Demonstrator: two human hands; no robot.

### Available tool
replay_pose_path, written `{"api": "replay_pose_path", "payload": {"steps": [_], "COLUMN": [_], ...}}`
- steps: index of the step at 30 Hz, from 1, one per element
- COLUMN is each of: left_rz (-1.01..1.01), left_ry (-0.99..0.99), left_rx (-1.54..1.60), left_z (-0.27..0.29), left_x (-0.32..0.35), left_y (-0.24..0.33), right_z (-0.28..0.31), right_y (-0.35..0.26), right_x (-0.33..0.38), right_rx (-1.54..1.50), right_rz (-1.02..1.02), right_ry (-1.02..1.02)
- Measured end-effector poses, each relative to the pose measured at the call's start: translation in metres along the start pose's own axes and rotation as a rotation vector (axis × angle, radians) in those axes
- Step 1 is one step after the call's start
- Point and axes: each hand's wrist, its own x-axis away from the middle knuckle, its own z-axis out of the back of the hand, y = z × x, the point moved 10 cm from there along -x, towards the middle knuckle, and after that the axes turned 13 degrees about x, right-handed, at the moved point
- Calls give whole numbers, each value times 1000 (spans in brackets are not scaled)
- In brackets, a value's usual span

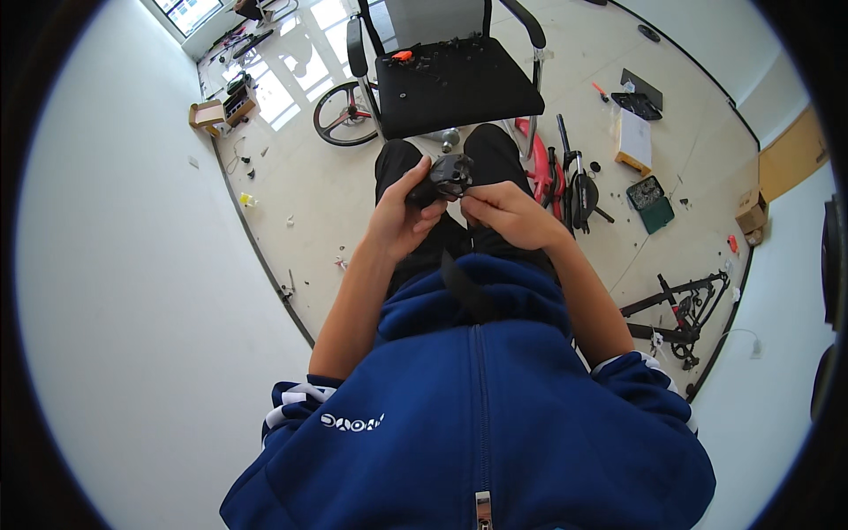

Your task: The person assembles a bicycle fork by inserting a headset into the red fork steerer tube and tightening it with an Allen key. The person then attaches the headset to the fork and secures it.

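Evidently left hand [405, 210] grips black part [450, 172], thumb along top, fingers curled beneath, holding it up between knees of dark trousers [488, 155]. Right hand [515, 214] angles in, back upward, fingers bunched at part's lower right edge; cannot tell whether they pinch anything. Part's underside hidden; dark detail hard to read.

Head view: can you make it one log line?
left hand: holding black, rounded, hard-looking part; right hand: beside it, contact unclear; black, square-seated chair: ahead, bearing small dark bits
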Motion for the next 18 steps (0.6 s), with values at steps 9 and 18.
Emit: {"api": "replay_pose_path", "payload": {"steps": [9,18], "left_rz": [30,-112], "left_ry": [-3,50], "left_rx": [-44,196], "left_z": [5,3], "left_x": [2,3], "left_y": [-3,8], "right_z": [19,57], "right_y": [19,0], "right_x": [12,20], "right_rx": [-122,205], "right_rz": [-204,-190], "right_ry": [-82,180]}}
